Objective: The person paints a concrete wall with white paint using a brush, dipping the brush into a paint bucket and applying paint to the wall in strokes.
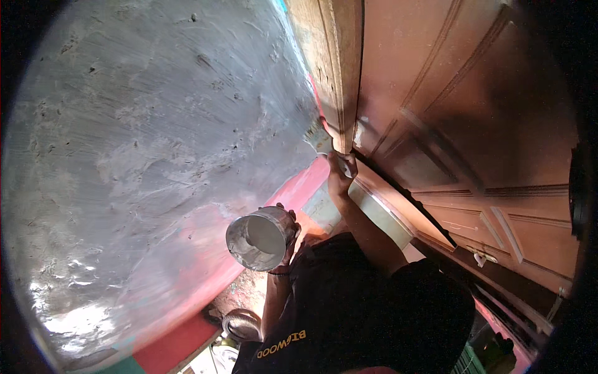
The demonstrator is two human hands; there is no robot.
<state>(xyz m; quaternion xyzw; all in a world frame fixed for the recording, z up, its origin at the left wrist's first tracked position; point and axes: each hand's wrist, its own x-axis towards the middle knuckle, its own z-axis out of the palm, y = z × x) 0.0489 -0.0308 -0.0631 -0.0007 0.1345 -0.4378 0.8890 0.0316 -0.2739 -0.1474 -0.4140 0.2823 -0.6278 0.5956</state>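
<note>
My right hand (340, 174) is closed around the handle of a wide paintbrush (319, 138). The bristles touch the grey wall (156, 118) where it meets the wooden door frame (336, 75). Lower and to the left, my left hand (290, 234) grips a round metal can (258, 218) from its right side. The can is tilted so its mouth shows, with pale whitish liquid inside and smears on its inner wall. Most of the brush handle is hidden by my fingers.
A brown panelled door (473, 112) with a latch (484, 257) fills the right side. Pink paint (305, 184) bands the wall's lower part. Below stand a round metal pot (242, 325) and other items, with a green crate (468, 361) at the lower right.
</note>
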